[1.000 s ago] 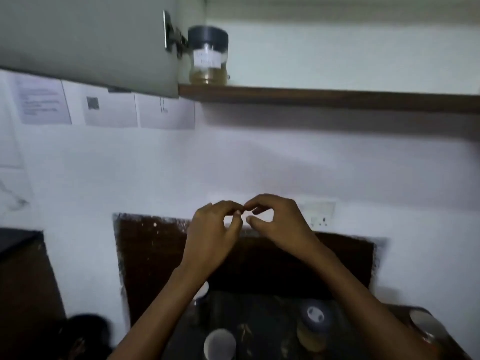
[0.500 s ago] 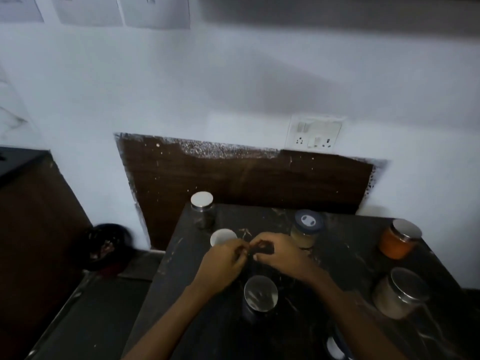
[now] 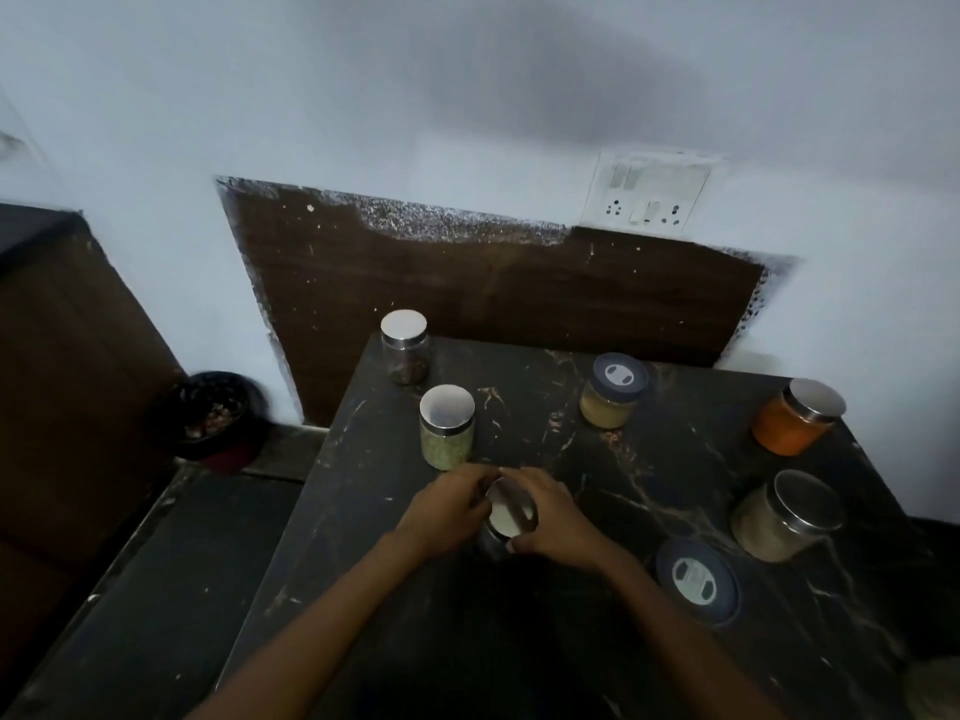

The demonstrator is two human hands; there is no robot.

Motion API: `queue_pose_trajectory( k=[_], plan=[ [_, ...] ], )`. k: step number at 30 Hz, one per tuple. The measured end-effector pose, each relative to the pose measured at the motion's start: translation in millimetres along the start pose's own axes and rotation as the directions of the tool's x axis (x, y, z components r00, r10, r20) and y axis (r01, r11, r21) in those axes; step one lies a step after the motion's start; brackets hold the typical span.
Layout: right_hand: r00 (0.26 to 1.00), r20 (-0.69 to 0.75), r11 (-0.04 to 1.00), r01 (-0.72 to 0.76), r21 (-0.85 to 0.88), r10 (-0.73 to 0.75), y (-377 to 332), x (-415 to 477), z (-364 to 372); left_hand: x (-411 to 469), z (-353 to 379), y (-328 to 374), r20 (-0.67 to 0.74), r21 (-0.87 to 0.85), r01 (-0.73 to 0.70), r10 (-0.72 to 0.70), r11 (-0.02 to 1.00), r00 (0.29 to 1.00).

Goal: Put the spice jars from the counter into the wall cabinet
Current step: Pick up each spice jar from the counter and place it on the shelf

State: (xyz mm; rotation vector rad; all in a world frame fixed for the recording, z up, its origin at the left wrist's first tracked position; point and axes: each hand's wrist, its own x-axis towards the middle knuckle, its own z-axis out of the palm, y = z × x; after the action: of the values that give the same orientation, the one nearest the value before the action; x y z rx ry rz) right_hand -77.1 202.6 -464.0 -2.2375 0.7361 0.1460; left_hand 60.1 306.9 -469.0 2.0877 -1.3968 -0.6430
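Jar (image 3: 511, 510), contents hidden, is clasped between left hand (image 3: 448, 511) and right hand (image 3: 551, 518).

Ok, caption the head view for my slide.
Left hand and right hand grip a steel-lidded glass jar on the black marble counter.

Home kitchen: spice jars (image 3: 447, 426), dark counter (image 3: 675, 449).

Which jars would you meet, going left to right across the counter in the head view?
Dark-spice jar → green-spice jar → gripped jar → beige-filled blue-lidded jar → near blue-lidded jar; the orange jar and pale jar overlap at the right end.
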Motion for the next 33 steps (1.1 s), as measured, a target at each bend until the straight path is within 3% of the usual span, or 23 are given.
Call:
queue_pose_trajectory(
  k=[4,6,11,16,20,24,33],
  plan=[
    [0.993,-0.117,0.999,0.026,0.036,-0.021,3,0,3,2,3,2,-0.013,-0.102,-0.038,0.037,0.994,0.999],
    [0.986,-0.164,0.991,0.010,0.130,0.012,4,-1,0,0,2,3,-0.015,-0.243,0.011,-0.015,0.970,1.000],
    [0.962,-0.266,0.921,0.045,0.388,0.066,-5,-11,-24,-5,-9,12,0.090,-0.598,0.152,-0.123,0.787,0.988],
    [0.946,-0.320,0.815,0.142,0.562,0.056,-17,-22,-59,-12,-9,15,0.110,-0.730,0.185,-0.155,0.657,0.982],
    [0.926,-0.363,0.730,0.179,0.660,0.101,-19,-27,-77,-24,-6,22,0.259,-0.882,0.306,-0.173,0.358,0.950],
    [0.903,-0.407,0.699,0.202,0.686,0.139,-18,-24,-83,-24,2,29,0.343,-0.911,0.357,-0.102,0.205,0.934],
    [0.914,-0.382,0.694,0.187,0.695,0.136,-16,-18,-84,-16,8,31,0.348,-0.920,0.355,-0.071,0.166,0.935]
  ],
)
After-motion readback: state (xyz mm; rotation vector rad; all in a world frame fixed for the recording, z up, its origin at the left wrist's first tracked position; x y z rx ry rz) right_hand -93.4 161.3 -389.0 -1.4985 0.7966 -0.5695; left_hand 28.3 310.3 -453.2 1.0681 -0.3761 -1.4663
